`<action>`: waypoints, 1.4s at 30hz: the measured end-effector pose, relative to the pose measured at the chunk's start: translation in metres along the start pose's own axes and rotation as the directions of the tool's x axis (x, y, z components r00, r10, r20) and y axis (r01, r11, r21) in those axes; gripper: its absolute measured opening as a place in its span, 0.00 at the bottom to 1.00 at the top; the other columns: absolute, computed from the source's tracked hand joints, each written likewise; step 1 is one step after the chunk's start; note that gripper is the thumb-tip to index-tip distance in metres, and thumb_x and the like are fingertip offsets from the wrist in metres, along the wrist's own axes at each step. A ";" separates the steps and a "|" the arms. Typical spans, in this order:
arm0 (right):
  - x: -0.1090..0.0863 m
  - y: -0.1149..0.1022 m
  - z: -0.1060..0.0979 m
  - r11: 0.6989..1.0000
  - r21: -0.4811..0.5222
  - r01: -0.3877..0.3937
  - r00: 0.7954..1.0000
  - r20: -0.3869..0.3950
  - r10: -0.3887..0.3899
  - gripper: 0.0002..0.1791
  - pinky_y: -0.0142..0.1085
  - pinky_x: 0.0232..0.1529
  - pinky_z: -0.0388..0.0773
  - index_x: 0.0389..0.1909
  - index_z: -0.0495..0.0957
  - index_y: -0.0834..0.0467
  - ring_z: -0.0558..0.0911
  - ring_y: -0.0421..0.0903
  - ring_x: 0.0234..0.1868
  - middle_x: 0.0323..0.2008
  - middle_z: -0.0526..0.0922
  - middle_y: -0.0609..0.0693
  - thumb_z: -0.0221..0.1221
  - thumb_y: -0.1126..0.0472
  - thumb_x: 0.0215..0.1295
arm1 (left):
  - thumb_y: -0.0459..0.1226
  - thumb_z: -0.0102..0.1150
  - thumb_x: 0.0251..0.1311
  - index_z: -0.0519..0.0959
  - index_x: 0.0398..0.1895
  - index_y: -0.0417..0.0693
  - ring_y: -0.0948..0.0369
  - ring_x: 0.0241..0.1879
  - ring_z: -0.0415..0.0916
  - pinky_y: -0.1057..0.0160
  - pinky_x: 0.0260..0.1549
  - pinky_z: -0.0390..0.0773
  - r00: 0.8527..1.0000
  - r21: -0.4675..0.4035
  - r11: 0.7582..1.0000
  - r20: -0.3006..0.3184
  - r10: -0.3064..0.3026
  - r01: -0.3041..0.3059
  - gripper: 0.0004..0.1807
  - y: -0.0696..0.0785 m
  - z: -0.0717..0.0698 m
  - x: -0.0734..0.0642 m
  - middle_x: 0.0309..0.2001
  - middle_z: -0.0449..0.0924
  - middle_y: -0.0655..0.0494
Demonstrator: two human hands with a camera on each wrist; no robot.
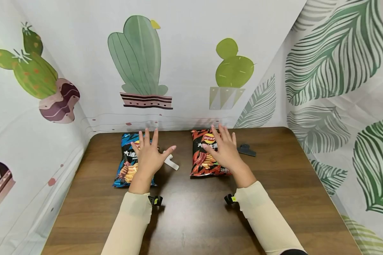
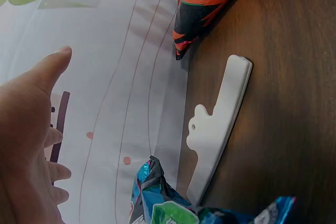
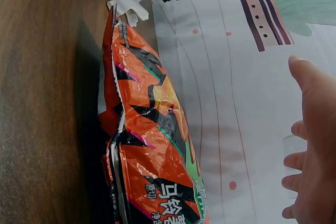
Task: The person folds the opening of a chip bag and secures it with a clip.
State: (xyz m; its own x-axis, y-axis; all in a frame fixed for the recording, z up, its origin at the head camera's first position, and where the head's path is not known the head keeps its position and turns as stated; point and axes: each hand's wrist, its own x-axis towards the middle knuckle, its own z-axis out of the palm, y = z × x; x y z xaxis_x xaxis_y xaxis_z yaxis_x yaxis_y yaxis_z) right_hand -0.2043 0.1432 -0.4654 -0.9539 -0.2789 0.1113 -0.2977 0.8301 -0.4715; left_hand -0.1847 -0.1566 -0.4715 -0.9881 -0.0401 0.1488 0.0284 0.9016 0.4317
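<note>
Spread fingers mark my left hand [image 1: 149, 156], raised above a blue chip bag [image 1: 127, 175] and holding nothing. My right hand [image 1: 226, 150] hovers likewise over a red and black chip bag [image 1: 201, 161], its fingers apart. Both bags lie flat on the table, partly covered by the hands in the head view. A white bag clip [image 1: 171, 163] lies between the bags, beside the blue one; the left wrist view shows the white clip [image 2: 220, 129] whole. To the right of the red bag is a black bag clip [image 1: 247, 150].
The brown wooden table [image 1: 191, 219] has its far edge against a white cloth backdrop [image 1: 185, 63] printed with cacti and leaves. A black wrist camera [image 1: 155, 200] sits on the left wrist, another wrist camera [image 1: 230, 199] on the right.
</note>
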 end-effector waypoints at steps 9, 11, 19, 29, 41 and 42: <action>-0.001 -0.002 0.004 0.997 0.068 0.028 1.000 0.001 -0.028 0.46 0.61 0.79 0.34 0.82 0.39 0.44 0.39 0.56 0.83 0.83 0.40 0.55 0.44 0.29 0.73 | 0.75 0.47 0.59 0.45 0.83 0.58 0.41 0.81 0.26 0.23 0.69 0.30 1.000 -0.008 1.000 -0.013 -0.023 0.023 0.56 -0.005 0.002 0.001 0.83 0.33 0.44; -0.002 -0.003 0.006 0.995 0.095 0.038 0.999 0.006 -0.039 0.45 0.60 0.79 0.36 0.82 0.40 0.45 0.40 0.56 0.83 0.82 0.42 0.56 0.44 0.31 0.74 | 0.74 0.46 0.60 0.46 0.83 0.57 0.41 0.81 0.26 0.24 0.69 0.30 0.999 -0.013 1.000 -0.018 -0.029 0.028 0.55 -0.006 0.001 0.000 0.83 0.35 0.43; -0.004 -0.008 0.014 0.991 0.129 0.048 0.997 0.056 -0.055 0.42 0.66 0.76 0.46 0.82 0.44 0.47 0.47 0.63 0.81 0.82 0.45 0.56 0.44 0.33 0.76 | 0.70 0.44 0.66 0.47 0.83 0.56 0.39 0.81 0.29 0.25 0.70 0.31 0.997 -0.040 0.997 -0.035 -0.073 0.071 0.50 -0.014 -0.001 -0.005 0.82 0.37 0.40; -0.008 -0.013 0.025 0.985 0.149 0.083 0.994 0.065 -0.093 0.40 0.66 0.75 0.51 0.82 0.47 0.46 0.54 0.62 0.79 0.80 0.52 0.58 0.48 0.37 0.76 | 0.67 0.47 0.68 0.51 0.82 0.51 0.37 0.81 0.34 0.24 0.70 0.33 0.993 -0.036 0.995 -0.069 -0.098 0.095 0.48 -0.023 0.003 -0.007 0.81 0.44 0.36; -0.013 -0.024 0.036 0.982 0.155 0.110 0.990 0.071 -0.122 0.39 0.63 0.75 0.54 0.81 0.51 0.49 0.58 0.62 0.78 0.78 0.56 0.61 0.51 0.40 0.76 | 0.53 0.55 0.71 0.54 0.80 0.43 0.36 0.80 0.36 0.24 0.69 0.31 0.980 -0.104 0.984 -0.123 -0.156 0.144 0.42 -0.036 0.004 -0.015 0.79 0.48 0.34; -0.014 -0.025 0.037 0.982 0.152 0.112 0.989 0.074 -0.125 0.39 0.63 0.75 0.54 0.81 0.52 0.49 0.58 0.62 0.78 0.78 0.56 0.61 0.51 0.40 0.76 | 0.52 0.55 0.71 0.54 0.80 0.42 0.36 0.80 0.36 0.24 0.69 0.32 0.978 -0.112 0.983 -0.127 -0.163 0.149 0.42 -0.038 0.004 -0.015 0.79 0.48 0.33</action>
State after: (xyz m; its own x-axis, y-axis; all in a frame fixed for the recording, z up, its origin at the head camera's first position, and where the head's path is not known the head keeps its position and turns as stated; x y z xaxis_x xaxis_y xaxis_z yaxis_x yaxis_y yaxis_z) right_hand -0.1825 0.1088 -0.4877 -0.9038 -0.4151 0.1041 -0.3935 0.7104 -0.5835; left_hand -0.1710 -0.1884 -0.4932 -0.9520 -0.2411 0.1885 -0.1026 0.8318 0.5456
